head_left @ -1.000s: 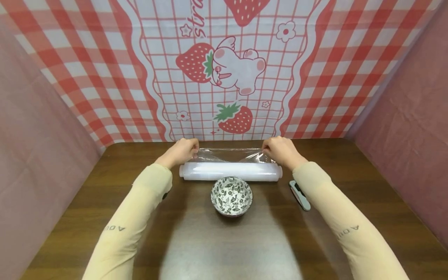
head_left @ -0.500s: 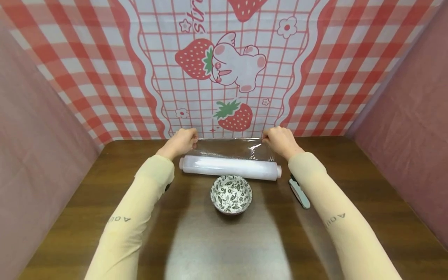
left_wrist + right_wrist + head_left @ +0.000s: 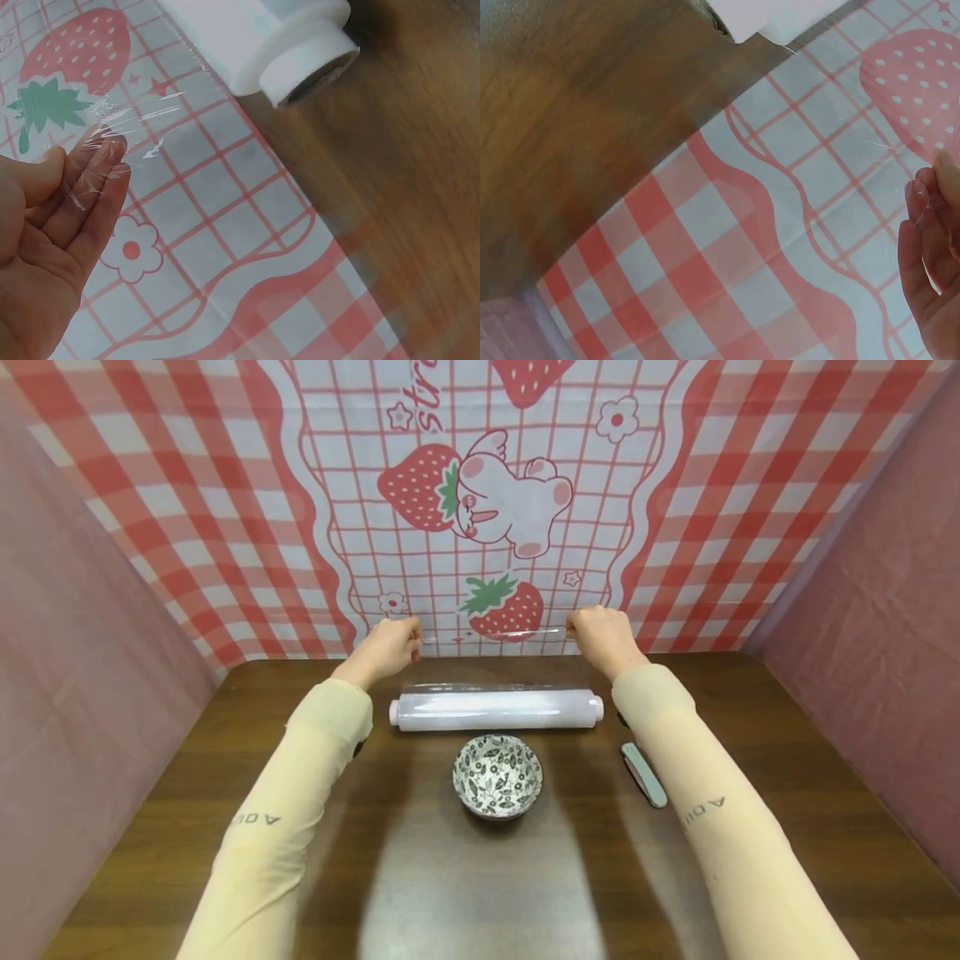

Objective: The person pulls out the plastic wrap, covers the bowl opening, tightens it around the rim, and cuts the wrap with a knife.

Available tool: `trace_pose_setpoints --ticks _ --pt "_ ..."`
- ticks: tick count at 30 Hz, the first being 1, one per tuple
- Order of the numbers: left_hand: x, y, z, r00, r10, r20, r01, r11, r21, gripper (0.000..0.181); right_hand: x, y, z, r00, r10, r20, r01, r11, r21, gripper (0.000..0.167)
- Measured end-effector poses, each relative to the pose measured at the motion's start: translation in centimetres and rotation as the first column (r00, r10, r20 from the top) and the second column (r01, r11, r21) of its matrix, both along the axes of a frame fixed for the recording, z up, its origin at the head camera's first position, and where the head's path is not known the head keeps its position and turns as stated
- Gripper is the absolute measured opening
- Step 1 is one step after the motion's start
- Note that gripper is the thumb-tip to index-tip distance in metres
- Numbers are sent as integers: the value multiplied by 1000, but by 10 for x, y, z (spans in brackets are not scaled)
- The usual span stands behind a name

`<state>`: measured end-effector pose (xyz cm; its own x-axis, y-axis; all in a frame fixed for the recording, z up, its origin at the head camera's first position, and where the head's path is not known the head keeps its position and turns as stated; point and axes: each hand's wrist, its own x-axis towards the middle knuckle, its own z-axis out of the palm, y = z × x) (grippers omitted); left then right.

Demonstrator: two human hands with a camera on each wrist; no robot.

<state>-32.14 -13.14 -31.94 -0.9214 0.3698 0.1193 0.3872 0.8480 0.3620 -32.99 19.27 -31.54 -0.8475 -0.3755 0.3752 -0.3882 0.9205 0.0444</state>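
A white roll of plastic wrap (image 3: 497, 710) lies crosswise on the table behind a bowl (image 3: 497, 777) with a black leaf pattern. From the roll, a clear sheet of wrap (image 3: 154, 124) stretches up and away toward the back. My left hand (image 3: 388, 647) pinches one corner of the sheet between thumb and fingers, as the left wrist view shows closely. The other corner is pinched by my right hand (image 3: 602, 639). Both hands are raised beyond the roll, near the back cloth. In the right wrist view the right hand (image 3: 934, 247) is partly cut off at the edge.
A grey-green folding cutter (image 3: 643, 777) lies on the table right of the bowl, beside the right sleeve. A strawberry-print cloth (image 3: 510, 510) hangs along the back edge. Pink cloth walls (image 3: 862, 593) stand on both sides of the wooden table (image 3: 187, 793).
Both hands have moved up and away together, drawing more wrap off the roll. The roll tilted, then straightened, and sits slightly farther back. The bowl and cutter stay in place.
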Motion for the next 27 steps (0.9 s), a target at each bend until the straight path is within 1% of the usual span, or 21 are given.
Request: trace_pose_setpoints --ticks 3,7,12,21,27 --pt "0 1 4 1000 7 -9 -7 1000 9 10 1 1 5 1000 -12 -4 12 1000 -2 11" --pt "-1 0 10 1000 6 -5 -6 1000 14 11 1 3 9 1000 -24 4 24 1000 -11 10" --pt "-2 -3 20 999 -4 -43 4 1000 0 12 -2 3 17 1000 -24 -16 24 1000 -14 10" --pt "-5 -3 32 995 12 -97 -12 1000 5 9 -3 1 34 999 -30 -40 29 999 -17 11" --pt "-5 -2 39 995 30 -99 -27 999 38 11 -4 2 43 998 -34 -44 33 999 -21 9"
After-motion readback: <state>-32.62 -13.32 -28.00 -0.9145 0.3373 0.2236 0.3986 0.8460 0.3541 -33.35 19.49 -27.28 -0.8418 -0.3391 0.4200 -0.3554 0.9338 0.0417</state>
